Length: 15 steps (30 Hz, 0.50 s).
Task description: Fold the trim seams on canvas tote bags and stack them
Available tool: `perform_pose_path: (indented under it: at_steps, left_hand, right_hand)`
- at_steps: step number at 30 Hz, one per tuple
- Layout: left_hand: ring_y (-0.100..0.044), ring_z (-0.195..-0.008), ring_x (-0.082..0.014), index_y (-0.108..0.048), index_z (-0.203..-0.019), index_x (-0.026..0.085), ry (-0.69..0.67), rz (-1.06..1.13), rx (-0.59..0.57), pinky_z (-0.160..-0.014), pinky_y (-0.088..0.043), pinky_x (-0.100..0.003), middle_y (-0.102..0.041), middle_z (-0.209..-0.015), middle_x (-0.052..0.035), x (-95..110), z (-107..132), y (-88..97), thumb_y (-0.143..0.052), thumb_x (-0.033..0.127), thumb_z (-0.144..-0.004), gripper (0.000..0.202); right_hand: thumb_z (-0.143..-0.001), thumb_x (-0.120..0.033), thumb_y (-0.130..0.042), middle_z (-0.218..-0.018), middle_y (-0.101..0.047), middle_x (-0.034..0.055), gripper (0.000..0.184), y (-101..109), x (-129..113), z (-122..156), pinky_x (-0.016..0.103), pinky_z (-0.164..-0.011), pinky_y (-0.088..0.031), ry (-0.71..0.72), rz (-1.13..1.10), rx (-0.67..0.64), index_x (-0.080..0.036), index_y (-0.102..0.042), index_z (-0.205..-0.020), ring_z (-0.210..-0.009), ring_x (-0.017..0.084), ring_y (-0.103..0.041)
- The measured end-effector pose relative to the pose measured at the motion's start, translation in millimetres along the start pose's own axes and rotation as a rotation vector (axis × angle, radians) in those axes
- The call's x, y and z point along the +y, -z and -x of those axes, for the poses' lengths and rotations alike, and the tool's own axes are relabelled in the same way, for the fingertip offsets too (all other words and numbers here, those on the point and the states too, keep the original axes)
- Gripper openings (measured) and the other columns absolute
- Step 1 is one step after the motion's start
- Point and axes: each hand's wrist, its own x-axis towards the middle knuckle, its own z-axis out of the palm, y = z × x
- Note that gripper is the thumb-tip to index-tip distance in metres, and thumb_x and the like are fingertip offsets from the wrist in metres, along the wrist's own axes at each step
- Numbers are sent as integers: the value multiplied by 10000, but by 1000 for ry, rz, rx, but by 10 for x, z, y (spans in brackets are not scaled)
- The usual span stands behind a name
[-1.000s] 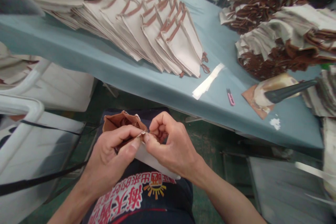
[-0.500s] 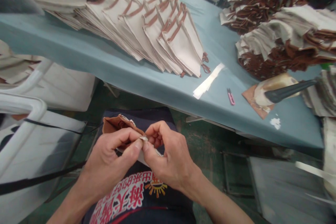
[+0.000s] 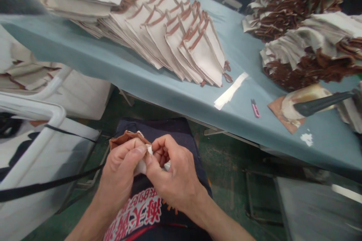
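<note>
Both my hands work together over my lap, below the table edge. My left hand [image 3: 121,171] is closed, thumb and forefinger pinching a small brown and white fabric piece [image 3: 126,138] that sticks out above the fingers. My right hand [image 3: 169,175] is closed too, its fingertips pinching the white part of the same piece [image 3: 167,165] right against my left thumb. Most of the piece is hidden by the fingers.
A blue-covered table [image 3: 158,86] carries a fanned stack of beige bags with brown handles [image 3: 181,34], more heaps at the right [image 3: 305,45], a white strip [image 3: 230,91], a pink cutter [image 3: 255,108] and a brush on a brown card [image 3: 299,107]. White bins [image 3: 42,150] stand at my left.
My hands have drawn closer to my body and closed tighter on the fabric piece, which shows less than before. The view has shifted slightly, so the table appears lower and to the right.
</note>
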Motion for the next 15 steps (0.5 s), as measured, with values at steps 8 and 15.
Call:
perform_pose_path:
  at_steps: [8, 15]
  left_hand:
    - [-525, -561, -174, -687, -640, 239, -63, -99, -71, -524, -428, -278, -649, -621, 7, 80, 6, 100, -722, 502, -971, 424]
    - [-625, -662, -188, -718, -773, 255, -231, -294, 56, -659, -538, -277, -772, -797, 5, 116, 84, 55, -665, 514, -1090, 412]
  right_hand:
    - [-758, -237, -637, -750, -570, -80, 195, 165, -55, -60, 250, -630, -445, -173, -323, -230, -256, -585, -945, -668, 127, -527]
    - [-708, -181, -590, -842, -626, -52, 292, 386, -53, -110, 256, -691, -503, -45, -274, -217, -237, -634, -991, -744, 139, -586]
